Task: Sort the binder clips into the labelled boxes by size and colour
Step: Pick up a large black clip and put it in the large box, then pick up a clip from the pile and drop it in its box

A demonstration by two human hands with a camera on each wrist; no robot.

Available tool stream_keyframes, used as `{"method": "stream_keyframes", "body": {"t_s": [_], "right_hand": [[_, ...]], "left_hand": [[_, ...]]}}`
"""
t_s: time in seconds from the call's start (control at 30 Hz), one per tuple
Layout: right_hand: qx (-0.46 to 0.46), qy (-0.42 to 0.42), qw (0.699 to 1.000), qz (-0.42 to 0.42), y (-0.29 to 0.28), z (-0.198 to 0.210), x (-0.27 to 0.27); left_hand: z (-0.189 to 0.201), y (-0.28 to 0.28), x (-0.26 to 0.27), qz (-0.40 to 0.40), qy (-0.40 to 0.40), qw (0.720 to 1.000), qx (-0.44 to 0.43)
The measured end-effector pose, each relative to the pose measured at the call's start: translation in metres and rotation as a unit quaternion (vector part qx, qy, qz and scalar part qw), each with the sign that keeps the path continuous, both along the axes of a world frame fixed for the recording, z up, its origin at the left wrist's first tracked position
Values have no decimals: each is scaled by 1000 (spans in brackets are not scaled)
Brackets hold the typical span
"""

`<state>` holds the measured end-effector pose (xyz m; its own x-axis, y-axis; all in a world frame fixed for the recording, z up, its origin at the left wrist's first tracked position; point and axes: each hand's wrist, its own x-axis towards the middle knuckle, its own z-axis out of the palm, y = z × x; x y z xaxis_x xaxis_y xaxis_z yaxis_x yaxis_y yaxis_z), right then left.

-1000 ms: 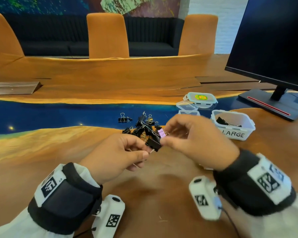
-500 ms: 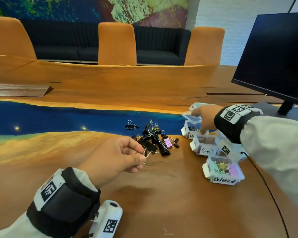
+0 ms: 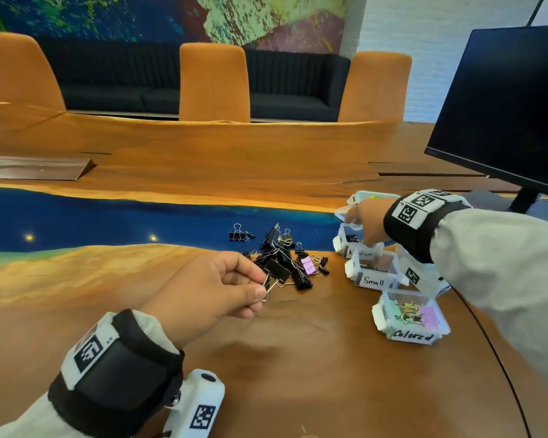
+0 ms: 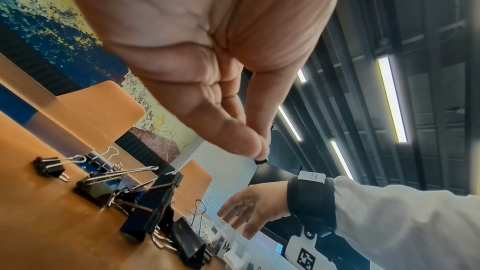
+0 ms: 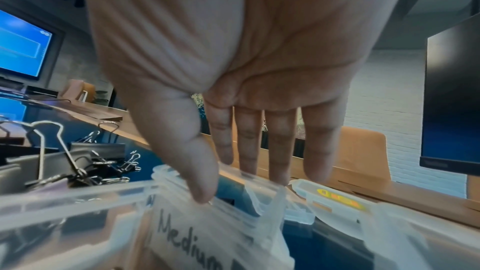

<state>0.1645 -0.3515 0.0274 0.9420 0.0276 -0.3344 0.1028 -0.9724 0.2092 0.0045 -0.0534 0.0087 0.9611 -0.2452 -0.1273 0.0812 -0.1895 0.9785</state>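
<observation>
One black binder clip [image 3: 278, 270] is pinched by its wire handle between the thumb and forefinger of the left hand [image 3: 203, 292], at the near edge of the pile of clips [image 3: 285, 257] on the wooden table [image 3: 298, 358]. The pile is mostly black, with one pink clip [image 3: 308, 265] on its right side and a stray black clip [image 3: 237, 234] lying apart to its left. The right hand [image 3: 366, 221] hangs over the box labelled Medium [image 5: 202, 231], fingers [image 5: 279, 151] straight and spread, holding nothing. Just nearer stands the Small box [image 3: 374, 270], then the Colored box [image 3: 410, 317] with gold, green and pink clips inside. A dark monitor [image 3: 503, 105] stands to the right.
</observation>
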Motion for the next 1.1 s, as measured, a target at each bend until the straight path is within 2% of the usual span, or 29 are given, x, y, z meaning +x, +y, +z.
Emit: {"method": "stream_keyframes", "body": {"t_s": [0.2,0.47,0.6,0.77,0.93,1.03,1.1], "right_hand": [[5,39,999,9,-1,7,-4],[-16,18,1000,14,-8,2,-11],[29,-29,998,41,-3,19,-23],[115,-110,980,120,22,49,-68],[179,-87,961,194,47,41,-129],[208,-73,952,210,55,33,-152],[213,-75,949,220,58,30,-162]], "left_hand": [[1,2,-1,-2,-1,1000,1],[1,1,-3,-3,-4,1000,4],[2,3,-2,-1,-7,1000,-1],[2,3,1,24,-21,999,-26],[9,-2,-2,23,-48,997,-64],[12,-5,-4,-3,-75,997,-34],[12,-9,-6,-18,-110,994,16]]}}
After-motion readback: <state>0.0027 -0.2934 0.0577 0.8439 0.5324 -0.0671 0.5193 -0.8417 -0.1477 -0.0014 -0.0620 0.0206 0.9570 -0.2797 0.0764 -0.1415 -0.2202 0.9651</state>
